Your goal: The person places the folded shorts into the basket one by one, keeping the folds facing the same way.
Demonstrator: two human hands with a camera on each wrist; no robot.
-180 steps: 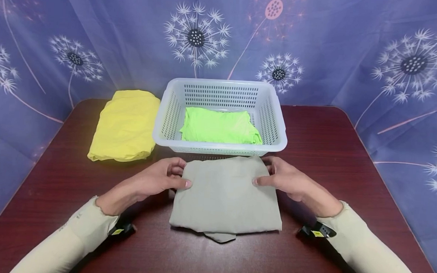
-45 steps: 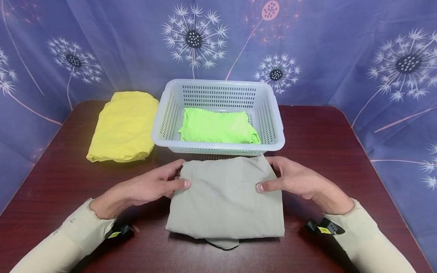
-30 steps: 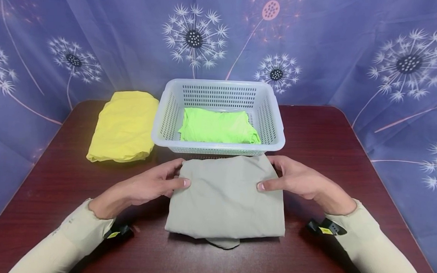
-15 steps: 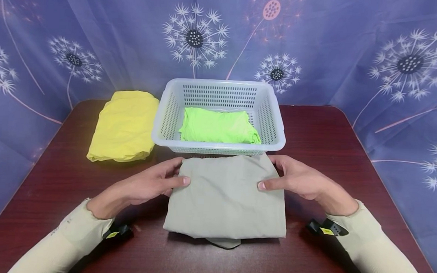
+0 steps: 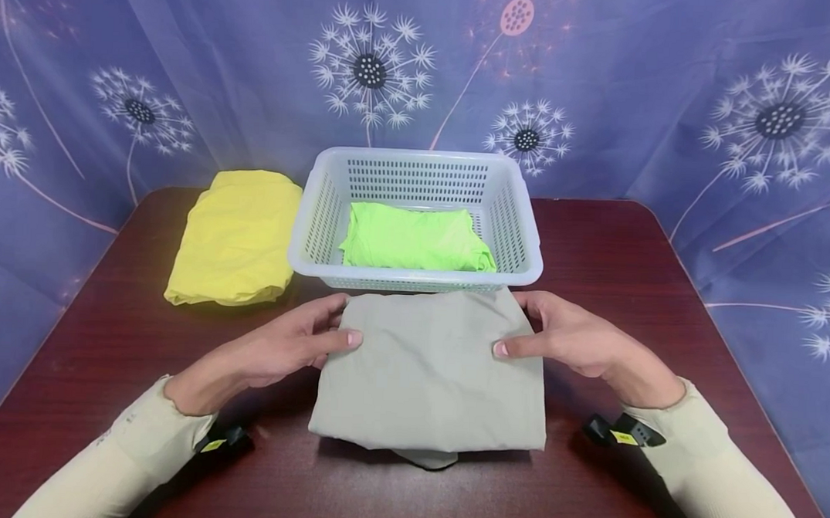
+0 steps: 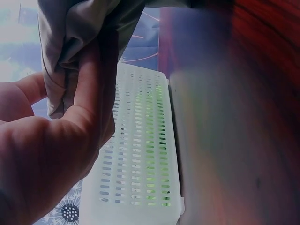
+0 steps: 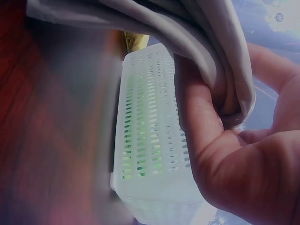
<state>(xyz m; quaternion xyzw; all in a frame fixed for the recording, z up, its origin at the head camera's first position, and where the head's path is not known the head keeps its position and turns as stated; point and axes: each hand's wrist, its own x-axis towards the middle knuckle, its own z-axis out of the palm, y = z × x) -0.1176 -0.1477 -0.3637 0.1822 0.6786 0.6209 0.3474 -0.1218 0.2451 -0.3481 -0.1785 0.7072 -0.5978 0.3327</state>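
Note:
A folded grey garment (image 5: 431, 375) is held level just in front of the basket, a small flap of it showing under its near edge. My left hand (image 5: 289, 346) grips its left side, thumb on top and fingers underneath. On the right side my right hand (image 5: 578, 339) grips it the same way. Both wrist views show the cloth bunched in layers between thumb and fingers, lifted off the table. Inside the white basket (image 5: 414, 275) lies a folded bright green garment (image 5: 416, 238).
A folded yellow garment (image 5: 238, 236) lies on the dark red wooden table (image 5: 596, 251), left of the basket. Behind the table hangs a blue curtain (image 5: 257, 51) with dandelion prints. Black wrist cameras are strapped under both cream sleeves (image 5: 709, 449).
The grey garment has risen slightly and looks a little larger, nearer my head. Both hands keep their grip, the right having shifted slightly outward. Basket, green and yellow garments stay in place.

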